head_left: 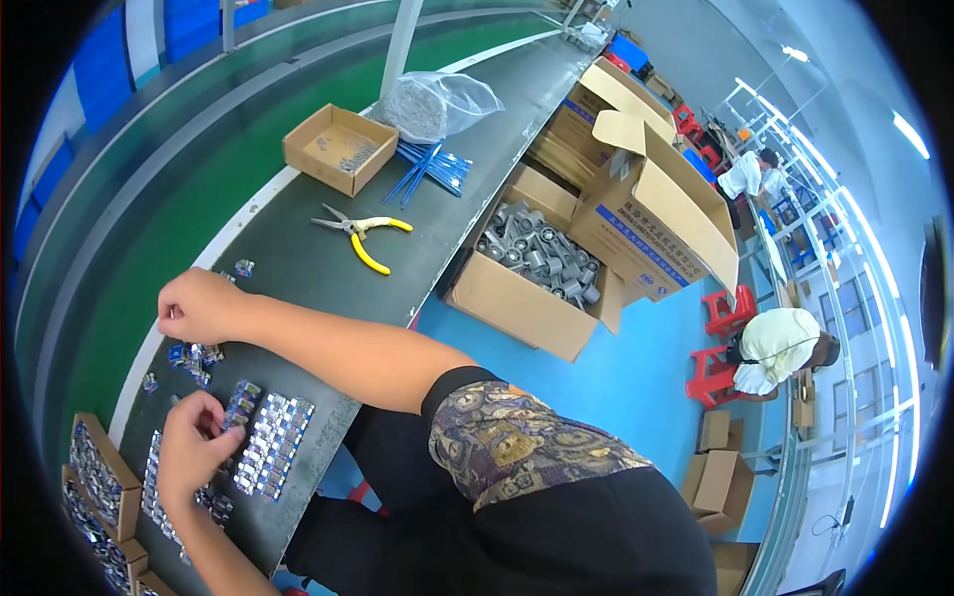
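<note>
Left hand (195, 447) over dark worktop (273, 243), thumb and fingertips gripping short block of small metal parts (241, 403). Neat rows (273, 449) just beside. Right hand (202, 309) curled near loose heap (202, 366); inside of grip hidden. Farther along: yellow-handled pliers (362, 232), jaws parted; blue ties (449, 173); clear bag (415, 107); small open box (323, 171). Off the edge, carton (517, 310) of grey fittings (542, 253).

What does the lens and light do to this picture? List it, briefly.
Head view: black fisheye border around the scene; green strip bows along the left; ceiling tube burns white at right; clear bag catches pale glare.
</note>
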